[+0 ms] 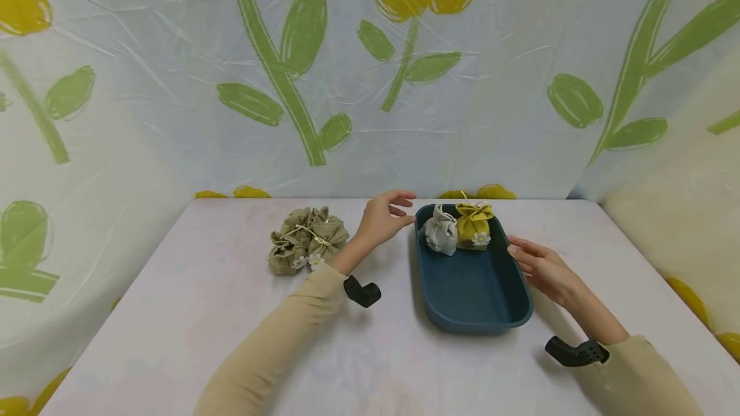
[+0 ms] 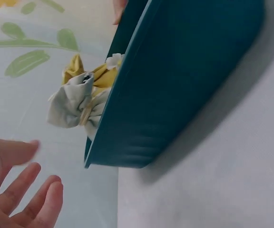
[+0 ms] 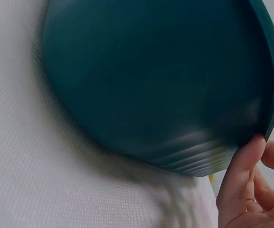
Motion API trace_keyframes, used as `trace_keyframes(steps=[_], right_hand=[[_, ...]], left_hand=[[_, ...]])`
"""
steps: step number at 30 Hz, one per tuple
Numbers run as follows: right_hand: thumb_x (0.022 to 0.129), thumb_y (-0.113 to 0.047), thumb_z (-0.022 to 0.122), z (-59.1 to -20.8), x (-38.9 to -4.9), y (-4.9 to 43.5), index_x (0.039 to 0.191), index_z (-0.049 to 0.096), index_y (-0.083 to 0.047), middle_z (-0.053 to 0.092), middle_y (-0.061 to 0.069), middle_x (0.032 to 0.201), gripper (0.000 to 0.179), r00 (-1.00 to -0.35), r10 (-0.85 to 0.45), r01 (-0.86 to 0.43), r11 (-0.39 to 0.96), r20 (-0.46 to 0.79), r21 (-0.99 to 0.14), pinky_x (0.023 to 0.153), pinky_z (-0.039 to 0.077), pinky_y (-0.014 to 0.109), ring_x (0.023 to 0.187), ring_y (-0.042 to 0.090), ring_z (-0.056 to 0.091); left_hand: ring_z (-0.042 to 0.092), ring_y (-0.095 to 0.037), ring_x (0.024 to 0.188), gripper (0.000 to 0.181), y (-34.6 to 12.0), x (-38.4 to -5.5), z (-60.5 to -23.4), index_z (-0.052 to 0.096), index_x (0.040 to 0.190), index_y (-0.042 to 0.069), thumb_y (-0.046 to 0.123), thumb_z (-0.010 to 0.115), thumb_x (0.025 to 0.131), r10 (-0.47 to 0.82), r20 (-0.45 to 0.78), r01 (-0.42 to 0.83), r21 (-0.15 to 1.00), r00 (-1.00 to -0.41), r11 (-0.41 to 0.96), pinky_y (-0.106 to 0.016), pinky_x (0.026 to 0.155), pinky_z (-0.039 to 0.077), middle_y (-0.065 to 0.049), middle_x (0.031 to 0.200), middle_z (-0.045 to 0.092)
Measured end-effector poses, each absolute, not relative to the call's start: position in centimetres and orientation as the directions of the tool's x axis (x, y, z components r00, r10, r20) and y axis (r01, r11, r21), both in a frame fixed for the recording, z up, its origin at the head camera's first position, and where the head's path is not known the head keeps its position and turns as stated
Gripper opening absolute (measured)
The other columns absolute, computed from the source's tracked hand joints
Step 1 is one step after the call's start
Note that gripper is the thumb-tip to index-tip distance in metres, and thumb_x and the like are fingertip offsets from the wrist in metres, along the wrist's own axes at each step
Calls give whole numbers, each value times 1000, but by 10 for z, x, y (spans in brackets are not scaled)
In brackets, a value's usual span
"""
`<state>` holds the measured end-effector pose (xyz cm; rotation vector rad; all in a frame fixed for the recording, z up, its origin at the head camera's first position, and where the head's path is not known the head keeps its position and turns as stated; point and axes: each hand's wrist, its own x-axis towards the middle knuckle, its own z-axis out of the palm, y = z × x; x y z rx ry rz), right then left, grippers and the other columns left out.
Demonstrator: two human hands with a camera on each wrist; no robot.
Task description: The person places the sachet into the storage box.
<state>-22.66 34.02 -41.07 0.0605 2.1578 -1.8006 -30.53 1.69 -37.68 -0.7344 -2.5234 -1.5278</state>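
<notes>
A dark blue-green plastic bin (image 1: 468, 291) stands on the right half of the table. At its far end sit a light grey drawstring pouch (image 1: 441, 234) and a yellow drawstring pouch (image 1: 469, 231) with a white flower. My left hand (image 1: 383, 218) hovers by the bin's far left corner, fingers loosely extended; the left wrist view shows a gap between this hand (image 2: 25, 185) and the bin. On the right side, my right hand (image 1: 546, 271) holds the rim between thumb and finger, seen closer as the hand (image 3: 253, 185) in the right wrist view.
Several olive-brown drawstring pouches (image 1: 306, 239) cluster on the table's left half, with white flowers and pale cords. A pale cloth covers the table (image 1: 370, 352). Behind it hangs a flower-print curtain (image 1: 491, 114). Black devices (image 1: 362, 291) sit on both wrists.
</notes>
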Motion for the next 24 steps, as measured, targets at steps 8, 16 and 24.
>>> trace_keyframes(steps=[8, 16, 24], right_hand=[[102, -31, 47, -410, -226, 339, 153, 11, 1, 56, -30, 100, 70, -943, -173, 251, 193, -285, -948, 80, 52, 18, 93, -6, 58], [101, -33, 47, -410, -227, 339, 153, 14, -3, 56, -29, 100, 68, -941, -168, 260, 197, -293, -945, 80, 52, 17, 92, -7, 58], [102, -32, 47, -410, -228, 339, 153, 18, -5, 56, -28, 100, 65, -941, -176, 252, 206, -289, -946, 80, 52, 16, 92, -7, 58]], left_hand=[[71, -26, 90, 32, -6, -297, -375, 65, 120, 9, 15, 69, 89, 294, 376, 463, 822, -878, 330, -27, 76, 57, -13, 110, 70], [69, -28, 92, 30, -31, -281, -373, 65, 119, 8, 15, 68, 90, 217, 409, 458, 844, -886, 278, -35, 80, 57, -17, 111, 69], [67, -29, 95, 29, -56, -262, -371, 65, 117, 5, 10, 69, 89, 140, 450, 470, 860, -882, 200, -39, 84, 55, -18, 110, 68]])
